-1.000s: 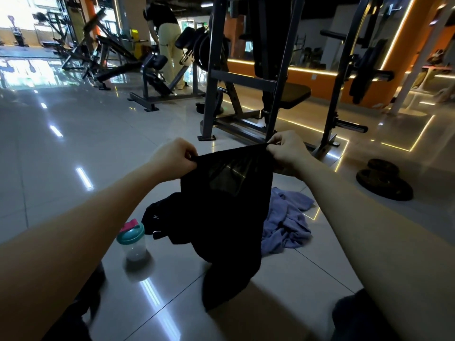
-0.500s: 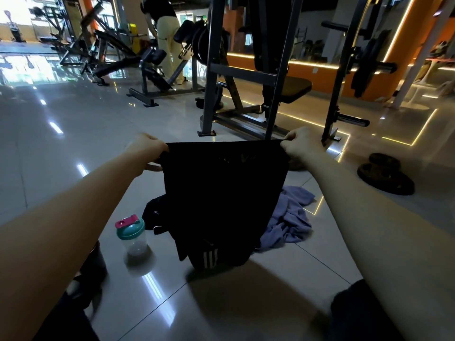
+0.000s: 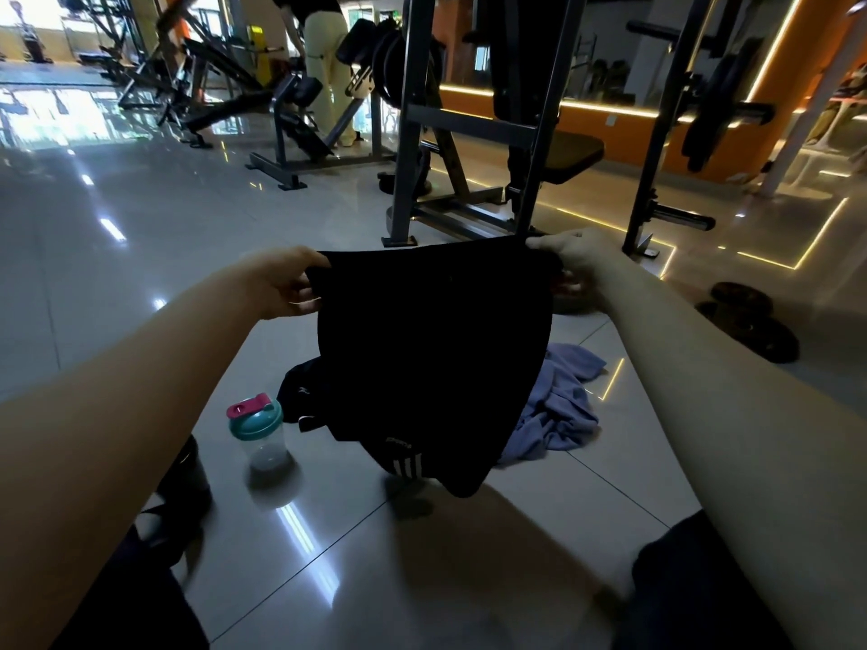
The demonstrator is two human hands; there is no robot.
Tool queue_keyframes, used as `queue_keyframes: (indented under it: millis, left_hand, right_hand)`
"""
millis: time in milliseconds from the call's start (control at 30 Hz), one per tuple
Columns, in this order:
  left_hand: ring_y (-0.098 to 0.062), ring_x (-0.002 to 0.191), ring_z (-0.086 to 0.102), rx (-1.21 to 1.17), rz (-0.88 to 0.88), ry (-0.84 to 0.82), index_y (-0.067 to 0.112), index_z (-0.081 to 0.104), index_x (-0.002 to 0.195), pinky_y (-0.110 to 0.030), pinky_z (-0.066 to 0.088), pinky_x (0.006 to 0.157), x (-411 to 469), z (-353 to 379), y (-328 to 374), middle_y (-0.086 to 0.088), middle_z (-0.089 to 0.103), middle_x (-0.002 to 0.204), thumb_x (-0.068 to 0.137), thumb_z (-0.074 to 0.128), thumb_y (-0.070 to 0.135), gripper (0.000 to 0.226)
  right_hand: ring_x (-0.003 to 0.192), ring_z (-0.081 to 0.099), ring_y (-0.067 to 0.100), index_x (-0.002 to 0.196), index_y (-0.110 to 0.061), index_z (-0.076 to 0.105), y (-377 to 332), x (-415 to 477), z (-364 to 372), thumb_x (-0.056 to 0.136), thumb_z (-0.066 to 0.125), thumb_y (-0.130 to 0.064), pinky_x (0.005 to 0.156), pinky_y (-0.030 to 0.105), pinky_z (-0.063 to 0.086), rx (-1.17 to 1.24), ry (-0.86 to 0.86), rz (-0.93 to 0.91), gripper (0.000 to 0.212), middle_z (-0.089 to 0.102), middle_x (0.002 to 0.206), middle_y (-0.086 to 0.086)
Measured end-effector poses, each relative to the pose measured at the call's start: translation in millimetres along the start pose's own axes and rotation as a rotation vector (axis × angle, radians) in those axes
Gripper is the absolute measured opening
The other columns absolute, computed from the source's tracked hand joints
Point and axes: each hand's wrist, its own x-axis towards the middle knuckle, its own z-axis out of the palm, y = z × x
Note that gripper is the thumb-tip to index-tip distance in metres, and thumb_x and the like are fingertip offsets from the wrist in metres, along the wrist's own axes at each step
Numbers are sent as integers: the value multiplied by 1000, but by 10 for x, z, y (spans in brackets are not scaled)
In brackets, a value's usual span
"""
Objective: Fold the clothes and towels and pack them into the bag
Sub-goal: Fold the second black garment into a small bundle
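I hold a pair of black shorts (image 3: pixel 431 349) up in the air by the waistband, stretched flat. My left hand (image 3: pixel 286 286) pinches its left corner and my right hand (image 3: pixel 570 258) pinches its right corner. White stripes show near the hem. Behind it on the tiled floor lie a crumpled blue-grey towel (image 3: pixel 560 405) and another black garment (image 3: pixel 300 396), both partly hidden by the shorts. No bag is recognisable in view.
A clear shaker bottle (image 3: pixel 258 431) with a teal and pink lid stands on the floor at left. A steel gym rack (image 3: pixel 413 133) rises just beyond. Weight plates (image 3: pixel 750 321) lie at right. A person (image 3: pixel 323 49) stands far back among machines.
My hands have moved apart, pulling the waistband taut and spreading the shorts flat. The hem has lifted off the floor.
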Motion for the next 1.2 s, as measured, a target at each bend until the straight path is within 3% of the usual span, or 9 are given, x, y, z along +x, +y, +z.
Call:
queue_keyframes:
  millis: [100,200,300,433,467,533,833,1033,1200]
  left_hand:
    - [-11,60,58,16,-52,-224,13,71,83,-23,56,60,-91,-66,87,-4,59,74,78,79,14,9]
    - [-13,61,62,86,-77,-443,10,79,72,-23,57,61,-172,-141,95,-6,66,72,30,103,20,49]
    - [-14,61,65,164,-96,-451,10,79,69,-23,57,57,-128,-234,52,-8,68,74,15,104,24,61]
    - [-15,71,60,279,-106,-425,14,77,69,-26,46,65,-91,-258,-10,-8,66,81,49,95,29,31]
    - [-16,73,59,291,-88,-412,14,74,73,-27,42,67,-116,-219,-20,-8,64,84,72,81,25,13]
    - [-17,76,61,324,-3,-420,14,66,86,-28,42,68,-81,-168,-23,-8,63,88,98,50,10,21]
    - [-29,101,62,216,214,-766,16,58,126,-33,55,80,-183,16,116,-17,63,114,98,51,0,33]
    - [-25,89,59,74,295,-730,21,58,123,-33,50,75,-174,56,69,-15,62,105,93,58,6,34]
    - [-23,86,62,148,319,-666,9,65,101,-31,54,77,-258,76,129,-10,65,96,99,45,0,22]
  right_hand:
    - [79,57,21,101,-13,58,36,-12,-37,92,69,-27,79,36,51,69,47,108,20,56,93,8]
    - [69,50,17,111,-14,52,50,-4,-73,86,71,-25,65,31,49,93,55,213,33,50,89,7]
    - [61,42,12,91,-19,53,39,-37,-76,84,65,-23,64,24,37,100,-21,276,15,45,78,2]
    - [50,32,8,81,-22,50,122,-44,-107,80,60,-21,55,19,26,167,-17,267,10,40,67,-4]
    - [47,33,8,80,-22,50,141,-40,-110,80,60,-19,51,19,27,200,19,261,10,41,66,-4]
    - [42,33,8,77,-23,49,153,-50,-94,80,59,-17,44,19,28,275,73,265,12,41,62,-5]
    - [52,51,9,86,-18,47,167,-174,-270,87,56,-14,48,19,47,626,113,325,10,48,77,0]
    - [58,54,11,85,-16,50,216,-112,-264,86,57,-14,45,21,50,609,123,356,8,51,77,0]
    - [62,58,14,84,-11,50,204,-122,-296,91,56,-12,63,25,59,583,92,319,8,52,77,4]
